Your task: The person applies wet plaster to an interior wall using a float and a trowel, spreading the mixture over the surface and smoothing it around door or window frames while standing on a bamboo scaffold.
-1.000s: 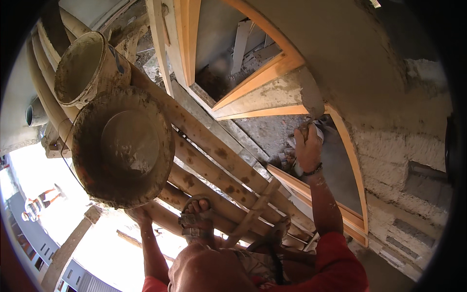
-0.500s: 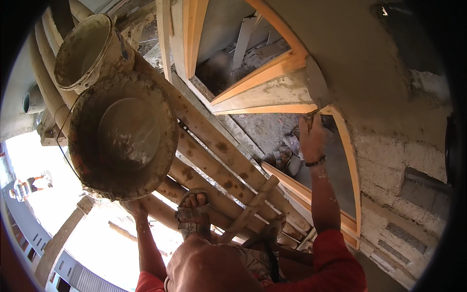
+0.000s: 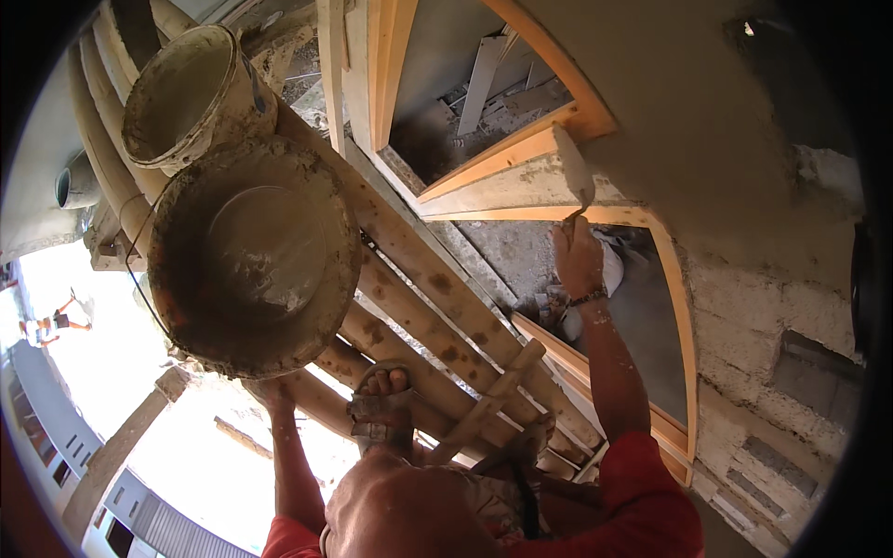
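Note:
In my right hand is the handle of a trowel; the fingers are closed round it. Its blade points up and away, in front of the pale strip of wall between two wooden frames. My left hand is at the near edge of a large mortar-crusted bucket, its fingers hidden behind the rim. Wet grey mortar lies in the bottom of that bucket. Beyond it stands a second dirty bucket, whose inside looks pale grey.
Bamboo poles with gaps between them form the platform under my sandalled foot. An orange-brown wooden frame borders the opening at right. Partly plastered wall rises beside it. Far below left, a person is on bright ground.
My right hand and the trowel have moved left, bringing the blade away from the frame corner by the plastered wall. My left hand remains by the bucket. The view has shifted slightly.

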`<action>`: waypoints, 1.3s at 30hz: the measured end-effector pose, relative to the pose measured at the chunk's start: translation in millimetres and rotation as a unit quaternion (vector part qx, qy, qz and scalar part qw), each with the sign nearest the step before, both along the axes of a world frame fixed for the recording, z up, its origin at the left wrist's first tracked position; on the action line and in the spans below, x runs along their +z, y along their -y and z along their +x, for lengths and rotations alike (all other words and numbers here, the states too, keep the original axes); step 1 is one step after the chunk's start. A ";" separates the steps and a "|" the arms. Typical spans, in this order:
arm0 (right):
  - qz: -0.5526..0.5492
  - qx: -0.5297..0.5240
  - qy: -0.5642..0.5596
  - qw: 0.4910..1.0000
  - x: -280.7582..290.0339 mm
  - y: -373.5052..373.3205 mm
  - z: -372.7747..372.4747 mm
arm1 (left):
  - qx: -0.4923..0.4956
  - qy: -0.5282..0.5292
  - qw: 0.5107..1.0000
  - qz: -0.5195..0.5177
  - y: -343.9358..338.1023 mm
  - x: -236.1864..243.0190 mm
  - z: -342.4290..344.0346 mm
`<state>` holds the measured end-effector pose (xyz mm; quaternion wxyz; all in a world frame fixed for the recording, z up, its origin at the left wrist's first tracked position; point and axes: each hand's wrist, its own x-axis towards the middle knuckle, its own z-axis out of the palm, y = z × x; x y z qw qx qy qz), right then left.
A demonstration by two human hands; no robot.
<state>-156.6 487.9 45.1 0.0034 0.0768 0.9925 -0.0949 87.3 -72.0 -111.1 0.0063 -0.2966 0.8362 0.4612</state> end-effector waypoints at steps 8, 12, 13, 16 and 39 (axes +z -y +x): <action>0.036 0.007 0.081 0.996 -18.0 -27.9 -3.4 | 0.021 0.042 0.996 0.073 -32.0 34.4 -37.6; -0.051 0.027 0.114 0.992 -6.5 4.0 1.8 | 0.006 -0.030 0.998 0.051 -10.7 19.7 -16.1; -0.072 0.020 0.099 0.992 4.7 8.9 10.7 | 0.010 -0.034 0.999 0.037 -11.6 19.0 -13.3; -0.047 -0.010 0.023 0.999 33.0 -14.2 36.6 | 0.018 -0.009 1.000 0.022 -38.9 29.4 -29.9; -0.031 0.021 -0.018 0.999 2.9 -69.5 47.9 | 0.122 -0.026 0.983 0.135 -61.2 70.4 -53.7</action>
